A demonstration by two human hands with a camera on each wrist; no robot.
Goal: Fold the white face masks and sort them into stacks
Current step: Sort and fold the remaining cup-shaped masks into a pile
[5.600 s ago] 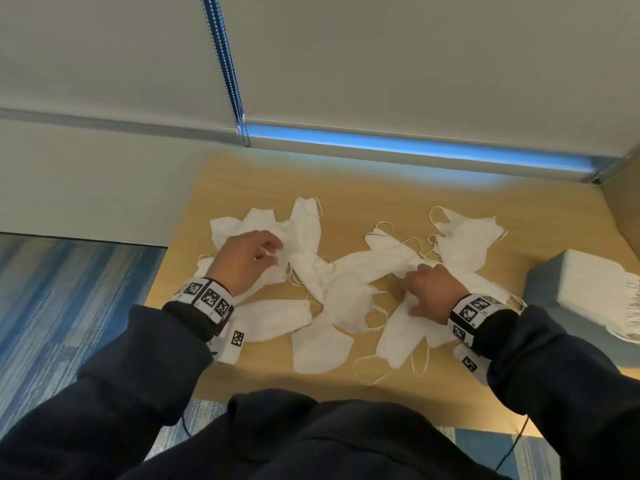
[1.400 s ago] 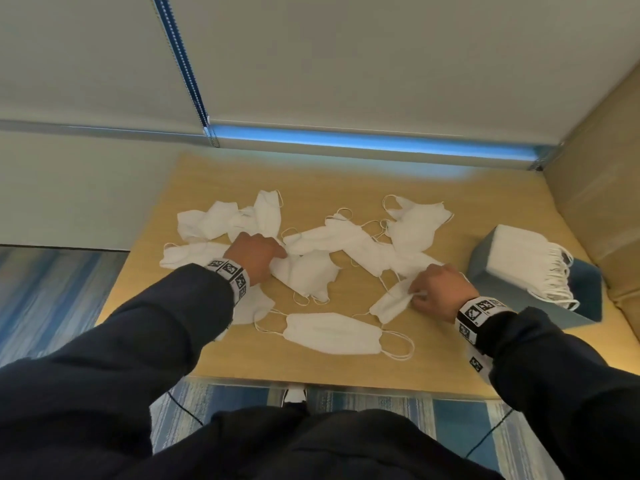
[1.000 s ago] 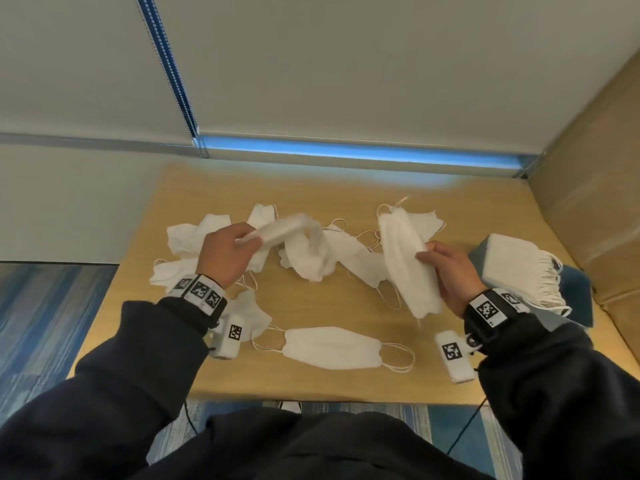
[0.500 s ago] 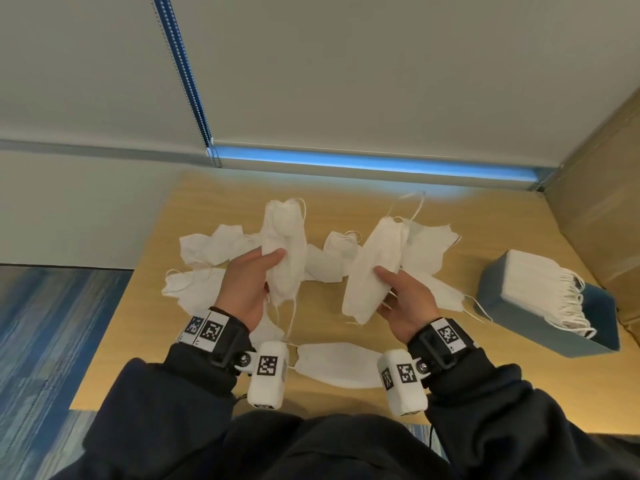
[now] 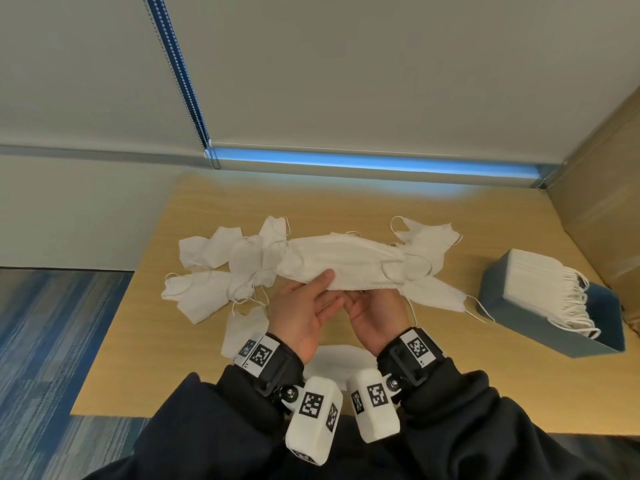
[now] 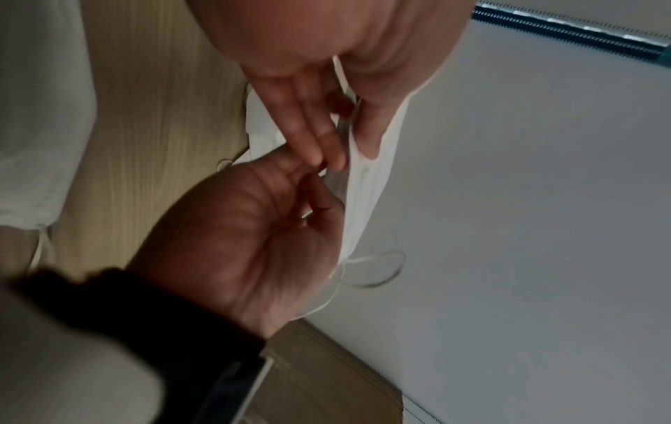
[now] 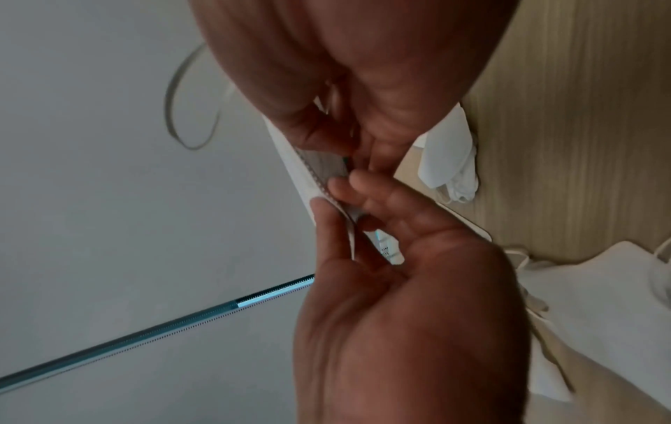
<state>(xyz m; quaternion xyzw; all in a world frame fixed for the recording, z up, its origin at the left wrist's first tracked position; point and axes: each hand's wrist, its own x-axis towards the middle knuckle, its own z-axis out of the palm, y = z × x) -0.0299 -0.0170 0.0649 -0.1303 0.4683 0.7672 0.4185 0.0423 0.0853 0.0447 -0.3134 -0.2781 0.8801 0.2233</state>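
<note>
Both hands meet above the middle of the wooden table (image 5: 346,202) and hold white face masks (image 5: 346,263) pressed together lengthwise, level, with ear loops hanging at each end. My left hand (image 5: 322,284) pinches their lower edge, thumb on top and fingers behind. My right hand (image 5: 367,296) pinches the same edge just to the right. In the left wrist view my left hand (image 6: 348,152) clamps the held masks (image 6: 366,195). In the right wrist view my right hand (image 7: 359,155) nips the held masks' (image 7: 301,172) stitched edge. Several loose masks (image 5: 204,292) lie below.
More loose masks lie at the far left (image 5: 207,251), far right (image 5: 429,237) and near my wrists (image 5: 242,327). A blue box (image 5: 554,341) at the right holds an upright stack of folded masks (image 5: 540,285). A cardboard-coloured wall (image 5: 606,202) bounds the right side.
Half a second ago each hand held its own mask upright and apart. The hands have come together, and the masks now lie level against each other.
</note>
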